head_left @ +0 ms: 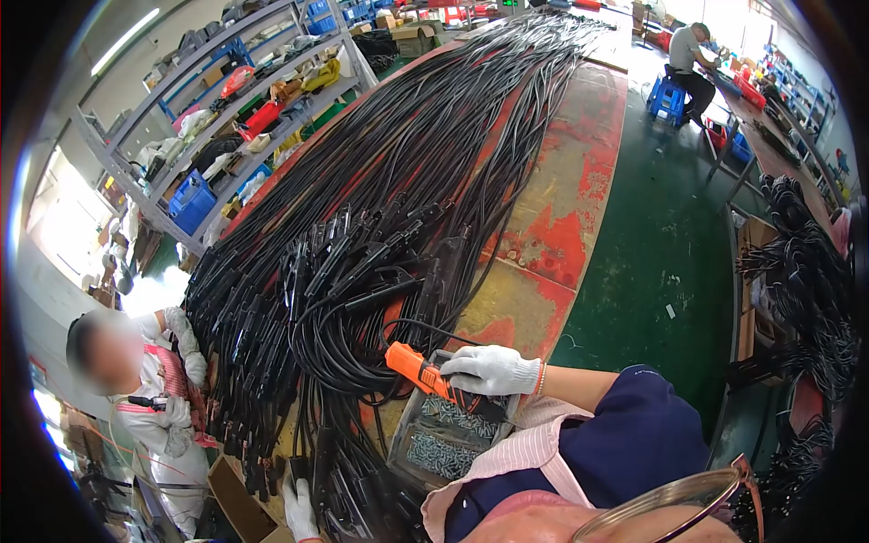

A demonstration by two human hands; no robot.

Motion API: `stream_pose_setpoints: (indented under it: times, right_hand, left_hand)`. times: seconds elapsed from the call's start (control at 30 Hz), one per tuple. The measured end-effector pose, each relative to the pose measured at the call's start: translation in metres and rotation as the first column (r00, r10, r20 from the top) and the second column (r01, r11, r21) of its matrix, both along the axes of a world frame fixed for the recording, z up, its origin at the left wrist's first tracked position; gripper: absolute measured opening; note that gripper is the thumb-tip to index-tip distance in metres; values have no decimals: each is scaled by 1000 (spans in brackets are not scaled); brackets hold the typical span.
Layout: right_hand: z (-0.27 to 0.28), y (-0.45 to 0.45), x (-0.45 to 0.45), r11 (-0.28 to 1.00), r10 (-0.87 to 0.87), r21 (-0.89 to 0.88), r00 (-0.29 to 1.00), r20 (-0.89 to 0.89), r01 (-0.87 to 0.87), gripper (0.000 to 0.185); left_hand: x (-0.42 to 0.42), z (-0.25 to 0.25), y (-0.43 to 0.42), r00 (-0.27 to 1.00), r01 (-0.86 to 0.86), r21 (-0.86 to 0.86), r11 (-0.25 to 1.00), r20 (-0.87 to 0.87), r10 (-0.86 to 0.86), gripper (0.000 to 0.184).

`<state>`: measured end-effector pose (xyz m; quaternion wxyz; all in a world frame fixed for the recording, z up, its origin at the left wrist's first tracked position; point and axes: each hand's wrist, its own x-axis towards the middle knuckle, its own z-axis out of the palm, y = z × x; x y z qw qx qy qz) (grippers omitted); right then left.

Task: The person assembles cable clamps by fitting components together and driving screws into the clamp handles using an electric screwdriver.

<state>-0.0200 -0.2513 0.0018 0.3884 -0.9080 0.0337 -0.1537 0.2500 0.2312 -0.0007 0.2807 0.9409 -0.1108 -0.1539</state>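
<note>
My right hand [496,369], in a white knit glove, is closed around an orange-and-black electric screwdriver [418,369] with a cord. The tool lies over a tray [395,460] holding small metal screws [444,452] in separate compartments. At the bottom edge is my left hand [300,512], also gloved. Its fingers are stretched out beside black cable ends [348,493], and part of the hand is cut off by the frame. Black cables with long black plastic handles [353,253] are heaped just beyond both hands.
A worn red-and-yellow table [552,235] stretches away under the cables. On the left, a co-worker [163,398] in gloves holds a black piece. A cardboard box [240,502] sits below. Shelves [190,118] stand behind; cable bundles [797,271] lie right. Another person [690,68] sits far off.
</note>
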Motion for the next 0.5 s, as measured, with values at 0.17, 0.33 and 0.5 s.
stream_pose_setpoints:
  times: [0.17, 0.33, 0.5]
  right_hand:
    - [2, -1, 0, 1000, -5, 13, 1000, 0, 5, 30]
    - [-3, -2, 2, 1000, -6, 16, 1000, -8, 6, 31]
    - [-1, -1, 2, 1000, -9, 24, 999, -32, 10, 31]
  left_hand:
    - [4, -7, 2, 1000, 14, -52, 999, 9, -13, 57]
    - [-10, 19, -23, 1000, -21, 52, 998, 1, 21, 63]
    - [-7, 13, -17, 1000, -9, 57, 998, 22, 8, 64]
